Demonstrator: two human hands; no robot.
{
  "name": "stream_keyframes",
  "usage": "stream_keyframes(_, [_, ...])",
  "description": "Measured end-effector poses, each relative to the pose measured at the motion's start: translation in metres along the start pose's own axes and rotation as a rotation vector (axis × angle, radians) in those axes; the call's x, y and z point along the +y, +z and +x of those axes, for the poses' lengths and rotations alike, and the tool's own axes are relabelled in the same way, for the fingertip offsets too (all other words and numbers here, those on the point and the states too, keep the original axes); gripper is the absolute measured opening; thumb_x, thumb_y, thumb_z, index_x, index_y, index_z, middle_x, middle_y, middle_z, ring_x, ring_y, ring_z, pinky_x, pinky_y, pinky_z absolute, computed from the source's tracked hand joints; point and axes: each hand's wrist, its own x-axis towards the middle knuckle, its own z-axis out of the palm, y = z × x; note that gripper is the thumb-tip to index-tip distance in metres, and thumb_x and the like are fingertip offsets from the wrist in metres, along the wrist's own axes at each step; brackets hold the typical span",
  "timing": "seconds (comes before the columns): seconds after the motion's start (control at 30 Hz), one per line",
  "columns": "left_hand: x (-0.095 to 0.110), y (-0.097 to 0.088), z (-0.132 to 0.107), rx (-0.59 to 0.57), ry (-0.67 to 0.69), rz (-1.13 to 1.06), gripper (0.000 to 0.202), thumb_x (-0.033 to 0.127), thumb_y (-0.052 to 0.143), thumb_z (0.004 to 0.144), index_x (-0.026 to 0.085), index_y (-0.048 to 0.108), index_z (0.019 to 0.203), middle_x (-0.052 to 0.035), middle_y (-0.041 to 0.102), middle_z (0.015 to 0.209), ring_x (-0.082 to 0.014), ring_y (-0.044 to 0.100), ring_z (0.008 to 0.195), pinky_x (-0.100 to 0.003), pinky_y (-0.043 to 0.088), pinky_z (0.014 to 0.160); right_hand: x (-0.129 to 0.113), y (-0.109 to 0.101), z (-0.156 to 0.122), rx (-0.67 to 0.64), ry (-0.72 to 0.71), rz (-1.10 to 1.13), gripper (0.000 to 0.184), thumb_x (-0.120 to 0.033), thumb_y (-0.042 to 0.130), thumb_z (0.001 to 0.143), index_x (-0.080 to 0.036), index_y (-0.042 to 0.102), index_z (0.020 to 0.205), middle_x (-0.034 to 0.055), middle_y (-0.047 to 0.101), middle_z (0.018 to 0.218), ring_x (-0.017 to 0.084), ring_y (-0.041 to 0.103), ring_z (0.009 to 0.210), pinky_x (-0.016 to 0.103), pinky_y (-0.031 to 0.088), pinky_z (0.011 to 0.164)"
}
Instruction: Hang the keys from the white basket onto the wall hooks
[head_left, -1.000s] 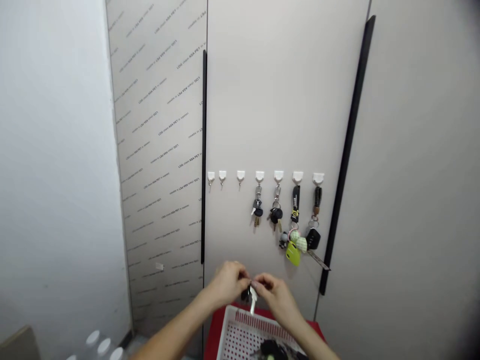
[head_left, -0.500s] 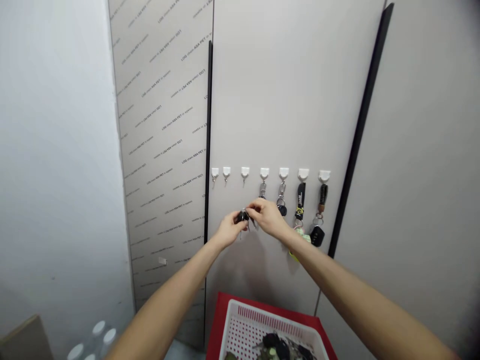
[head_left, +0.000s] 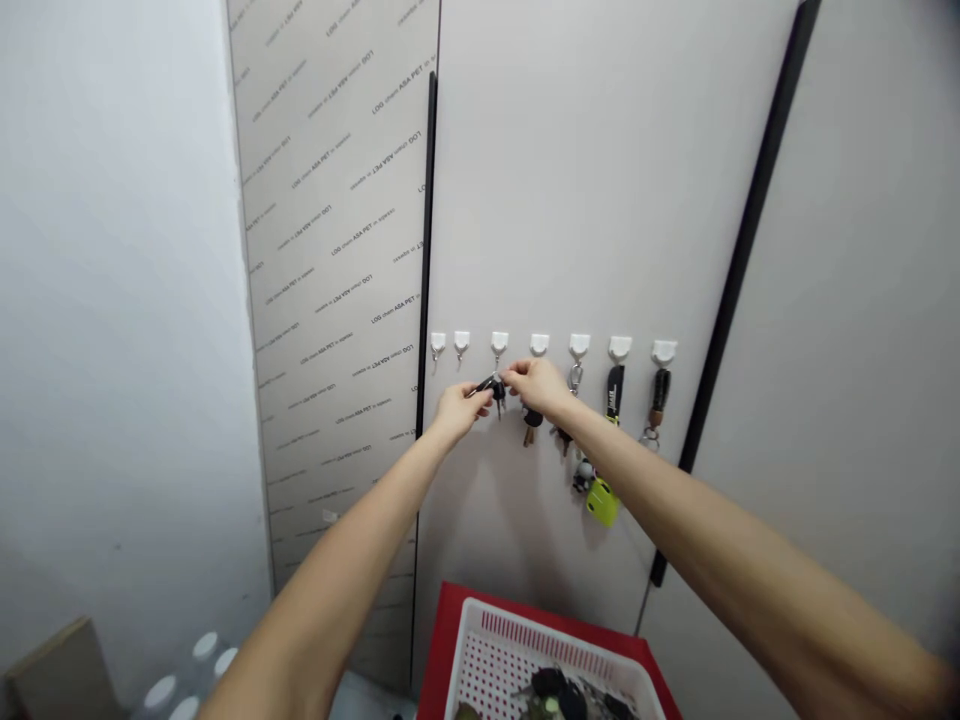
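Between my two hands is a bunch of keys [head_left: 498,390] with dark heads, right under the third white hook [head_left: 499,344] from the left. My left hand [head_left: 459,412] grips the bunch from the left side. The fingers of my right hand [head_left: 537,386] pinch its ring at the top, close to the hook's tip; whether the ring is on the hook I cannot tell. Further keys [head_left: 531,420] hang just below my right hand, partly covered by it. Two hooks [head_left: 450,342] at the left carry nothing.
On the right hang a black strap [head_left: 615,390] with a lime-green tag [head_left: 601,502] below it, and a braided fob [head_left: 660,392]. Below, a white basket [head_left: 480,640] with several key bunches stands on a red surface [head_left: 442,640]. Bottles [head_left: 161,692] stand at lower left.
Both hands have risen with the keys, from below the hooks up to the third hook. The view has shifted slightly, and the lime-green tag shows more fully.
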Motion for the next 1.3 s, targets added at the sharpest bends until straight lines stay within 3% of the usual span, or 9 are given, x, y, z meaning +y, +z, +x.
stream_keyframes(0.1, [0.005, 0.006, 0.017, 0.037, -0.06, -0.07, 0.011, 0.021, 0.048, 0.061, 0.011, 0.051, 0.062, -0.0002, 0.051, 0.055, -0.004, 0.045, 0.043, -0.016, 0.032, 0.043, -0.003, 0.003, 0.018, 0.075, 0.077, -0.045, 0.02, -0.023, 0.042, 0.062, -0.012, 0.057, 0.067, 0.0026, 0.056, 0.053, 0.008, 0.05, 0.047, 0.017, 0.036, 0.046])
stream_keyframes(0.27, [0.001, 0.016, 0.04, 0.154, -0.097, -0.062, 0.012, 0.022, 0.048, 0.062, 0.011, 0.049, 0.056, 0.0013, 0.048, 0.048, -0.0037, 0.043, 0.039, -0.015, 0.032, 0.041, -0.006, 0.008, 0.036, 0.151, 0.056, -0.276, 0.021, -0.017, 0.042, 0.063, -0.012, 0.06, 0.072, 0.007, 0.061, 0.064, 0.013, 0.054, 0.061, 0.02, 0.039, 0.058])
stream_keyframes(0.5, [-0.017, 0.017, 0.039, 0.154, -0.149, -0.015, 0.014, 0.024, 0.05, 0.06, 0.01, 0.051, 0.06, -0.0003, 0.051, 0.05, -0.0048, 0.044, 0.039, -0.017, 0.034, 0.042, 0.001, 0.014, 0.027, 0.136, 0.009, -0.347, 0.028, -0.011, 0.038, 0.063, -0.012, 0.058, 0.083, 0.009, 0.06, 0.08, 0.016, 0.053, 0.078, 0.023, 0.038, 0.069])
stream_keyframes(0.6, [-0.035, 0.009, 0.019, 0.141, -0.22, 0.006, 0.019, 0.025, 0.048, 0.061, 0.01, 0.05, 0.072, -0.0026, 0.054, 0.059, -0.0043, 0.045, 0.041, -0.016, 0.033, 0.042, 0.014, 0.012, -0.002, 0.139, -0.047, -0.314, 0.03, -0.014, 0.038, 0.065, -0.011, 0.056, 0.088, 0.0084, 0.059, 0.085, 0.015, 0.053, 0.079, 0.021, 0.037, 0.07])
stream_keyframes(0.67, [-0.056, 0.006, -0.003, 0.084, -0.261, 0.04, 0.022, 0.025, 0.046, 0.063, 0.01, 0.05, 0.078, -0.0042, 0.056, 0.065, -0.004, 0.046, 0.044, -0.015, 0.033, 0.043, 0.031, 0.014, -0.032, 0.067, -0.072, -0.286, 0.028, -0.016, 0.039, 0.065, -0.011, 0.057, 0.086, 0.0068, 0.06, 0.081, 0.013, 0.054, 0.074, 0.02, 0.038, 0.068])
stream_keyframes(0.87, [-0.139, 0.019, -0.105, -0.369, -0.276, 0.33, 0.023, 0.019, 0.044, 0.062, 0.009, 0.052, 0.081, -0.0046, 0.058, 0.068, -0.0078, 0.05, 0.054, -0.019, 0.038, 0.053, 0.103, 0.04, -0.159, -0.504, -0.002, -0.258, 0.022, -0.019, 0.041, 0.065, -0.015, 0.058, 0.078, 0.0048, 0.061, 0.075, 0.012, 0.054, 0.064, 0.019, 0.038, 0.059])
stream_keyframes(0.97, [-0.166, 0.032, -0.147, -0.5, -0.206, 0.533, 0.024, 0.02, 0.043, 0.063, 0.012, 0.053, 0.083, -0.0049, 0.058, 0.075, -0.0113, 0.051, 0.066, -0.023, 0.039, 0.062, 0.132, 0.053, -0.212, -0.691, 0.041, -0.354, 0.018, -0.019, 0.042, 0.063, -0.016, 0.058, 0.071, 0.0047, 0.06, 0.067, 0.013, 0.052, 0.059, 0.021, 0.036, 0.054])
stream_keyframes(1.13, [-0.18, 0.05, -0.171, -0.595, -0.078, 0.813, 0.029, 0.025, 0.046, 0.062, 0.017, 0.051, 0.089, -0.0046, 0.054, 0.092, -0.0158, 0.046, 0.085, -0.026, 0.034, 0.074, 0.15, 0.065, -0.251, -0.647, 0.086, -0.456, 0.019, -0.022, 0.046, 0.061, -0.015, 0.056, 0.075, 0.0079, 0.058, 0.076, 0.018, 0.049, 0.073, 0.024, 0.034, 0.06])
stream_keyframes(1.3, [-0.188, 0.055, -0.171, -0.604, -0.076, 0.757, 0.031, 0.024, 0.047, 0.06, 0.016, 0.051, 0.09, -0.005, 0.054, 0.089, -0.0156, 0.047, 0.082, -0.025, 0.035, 0.072, 0.144, 0.074, -0.252, -0.641, 0.136, -0.193, 0.015, -0.019, 0.042, 0.064, -0.016, 0.055, 0.069, 0.0024, 0.057, 0.065, 0.011, 0.048, 0.059, 0.02, 0.033, 0.056])
